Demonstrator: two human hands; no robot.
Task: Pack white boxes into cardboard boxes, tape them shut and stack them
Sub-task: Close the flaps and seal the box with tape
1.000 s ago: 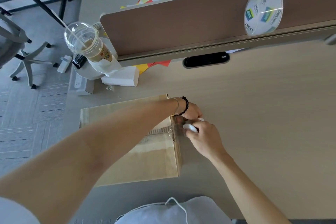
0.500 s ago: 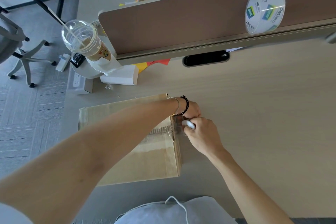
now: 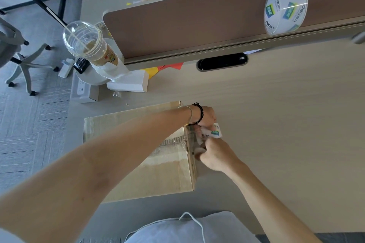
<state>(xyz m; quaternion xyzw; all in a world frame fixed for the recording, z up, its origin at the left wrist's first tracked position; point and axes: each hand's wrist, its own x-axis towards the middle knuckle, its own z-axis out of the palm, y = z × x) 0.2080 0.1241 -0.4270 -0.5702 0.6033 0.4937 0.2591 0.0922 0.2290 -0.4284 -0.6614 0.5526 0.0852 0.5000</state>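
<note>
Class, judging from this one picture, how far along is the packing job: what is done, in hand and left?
Done: the brown cardboard box has its flaps closed, with clear tape along the top seam. In hand: both hands, left and right, work a small tape roll at its right edge. Left: one white box lies unpacked; no stack shows.

The cardboard box [image 3: 138, 156] is sitting on the desk [image 3: 286, 124]. At its three o'clock edge both hands are meeting: left hand [image 3: 205, 117] at one o'clock of the right hand [image 3: 215, 154]. A white box [image 3: 128, 84] is lying at the cardboard box's twelve o'clock.
</note>
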